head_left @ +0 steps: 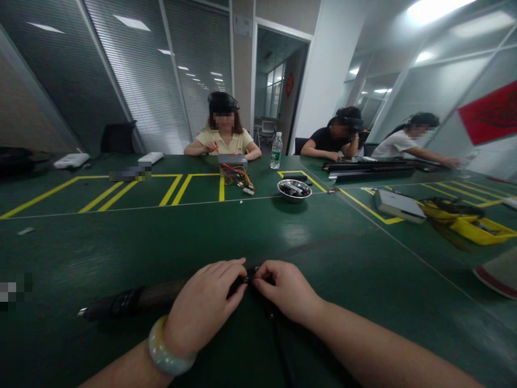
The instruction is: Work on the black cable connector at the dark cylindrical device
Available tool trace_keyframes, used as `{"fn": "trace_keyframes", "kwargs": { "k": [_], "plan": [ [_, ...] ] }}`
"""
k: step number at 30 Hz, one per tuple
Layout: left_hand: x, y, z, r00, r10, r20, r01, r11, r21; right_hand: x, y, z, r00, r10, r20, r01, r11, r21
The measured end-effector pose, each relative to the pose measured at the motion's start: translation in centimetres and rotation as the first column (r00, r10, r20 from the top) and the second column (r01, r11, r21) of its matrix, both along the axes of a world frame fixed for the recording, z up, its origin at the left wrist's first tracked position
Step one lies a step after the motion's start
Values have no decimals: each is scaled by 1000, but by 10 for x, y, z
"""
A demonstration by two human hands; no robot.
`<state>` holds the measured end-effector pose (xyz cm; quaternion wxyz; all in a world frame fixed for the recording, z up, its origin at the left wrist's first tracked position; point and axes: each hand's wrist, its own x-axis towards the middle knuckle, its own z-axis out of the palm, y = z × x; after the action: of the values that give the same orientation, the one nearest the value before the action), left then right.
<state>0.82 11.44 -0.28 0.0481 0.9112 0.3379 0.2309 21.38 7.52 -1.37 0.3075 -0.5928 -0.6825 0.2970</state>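
Two hands, fingers pinching a small dark part, clear bottle, green label, lettering illegible

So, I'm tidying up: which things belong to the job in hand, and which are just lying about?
In use, it seems:
small dark part, mostly hidden between the left hand and right hand
dark cylinder with a metal tip, by the left hand
thin dark strip below the right hand

Apparently lying about:
metal bowl
plastic bottle
yellow tray
flat grey box
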Motion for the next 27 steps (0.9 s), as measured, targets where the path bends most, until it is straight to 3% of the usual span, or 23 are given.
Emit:
{"fn": "trace_keyframes", "kwargs": {
  "k": [27],
  "plan": [
    [-1,0,-1,1000,4,-15,-4,999,-32,4,2,-5,999,-1,-50,0,1000,-10]
  ]
}}
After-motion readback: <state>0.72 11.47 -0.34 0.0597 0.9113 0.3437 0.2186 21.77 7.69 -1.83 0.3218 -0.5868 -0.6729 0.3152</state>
